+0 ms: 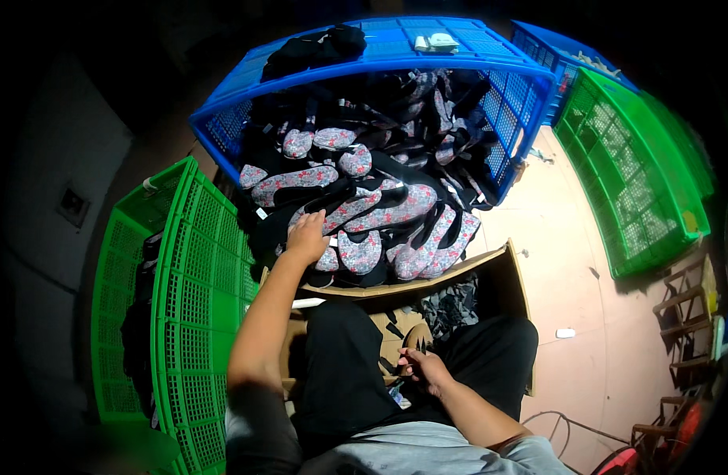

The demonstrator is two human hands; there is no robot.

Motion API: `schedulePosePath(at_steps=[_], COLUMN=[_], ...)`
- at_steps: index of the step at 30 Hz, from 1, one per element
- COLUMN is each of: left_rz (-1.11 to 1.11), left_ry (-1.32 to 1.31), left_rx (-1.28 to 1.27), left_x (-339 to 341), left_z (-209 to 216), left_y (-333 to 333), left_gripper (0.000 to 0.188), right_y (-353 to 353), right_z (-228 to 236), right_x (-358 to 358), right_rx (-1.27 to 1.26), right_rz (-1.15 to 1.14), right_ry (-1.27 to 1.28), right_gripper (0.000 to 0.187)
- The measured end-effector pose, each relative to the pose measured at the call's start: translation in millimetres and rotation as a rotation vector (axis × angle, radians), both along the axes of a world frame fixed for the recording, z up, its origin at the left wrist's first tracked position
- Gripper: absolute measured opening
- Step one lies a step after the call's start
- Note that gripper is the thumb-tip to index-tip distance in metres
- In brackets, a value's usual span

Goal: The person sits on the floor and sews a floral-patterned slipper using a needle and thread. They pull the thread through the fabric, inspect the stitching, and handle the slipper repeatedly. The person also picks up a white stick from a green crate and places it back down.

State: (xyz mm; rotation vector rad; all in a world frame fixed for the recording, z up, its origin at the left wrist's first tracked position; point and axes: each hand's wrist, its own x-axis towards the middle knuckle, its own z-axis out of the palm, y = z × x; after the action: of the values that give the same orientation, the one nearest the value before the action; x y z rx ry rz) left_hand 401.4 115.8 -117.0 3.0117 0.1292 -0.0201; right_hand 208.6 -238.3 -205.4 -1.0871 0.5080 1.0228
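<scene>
My left hand (307,237) reaches onto a pile of slippers, its fingers bent over a floral slipper (327,260) at the pile's near left. The slippers have black uppers and grey insoles patterned in red and pink; they spill from a blue crate (514,99) lying on its side. Over my lap, my right hand (427,370) has its fingers closed around a small dark pointed tool (423,346), perhaps thread snips; most of it is hidden by the fingers. Between my knees stands an open cardboard box (396,324) with black scraps in it.
A green crate (194,317) with dark things behind its mesh stands at my left. More green crates (629,174) stand at the right. Black cloth (320,49) and a white item (437,43) lie on the blue crate. Wooden racks (685,317) sit at the right edge.
</scene>
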Motion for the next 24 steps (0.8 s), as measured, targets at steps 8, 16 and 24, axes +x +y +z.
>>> schedulePosePath(at_steps=[8,16,24], left_rz=[-0.297,-0.508,-0.640], left_ry=[-0.252,-0.424,-0.222], left_rx=[0.371,0.221,-0.134], left_x=[-7,-92,-244], left_z=[-14,81,144], left_y=[-8,-37,-75], left_gripper=[0.010,0.006,0.016], right_y=[-3,-4,-2], right_z=[4,17,37], right_x=[1,-7,-18], right_rx=[-0.022,0.057,0.211], right_rz=[-0.002,0.056,0.017], right_ry=[-0.025,-0.185,-0.412], right_gripper=[0.032,0.033,0.033])
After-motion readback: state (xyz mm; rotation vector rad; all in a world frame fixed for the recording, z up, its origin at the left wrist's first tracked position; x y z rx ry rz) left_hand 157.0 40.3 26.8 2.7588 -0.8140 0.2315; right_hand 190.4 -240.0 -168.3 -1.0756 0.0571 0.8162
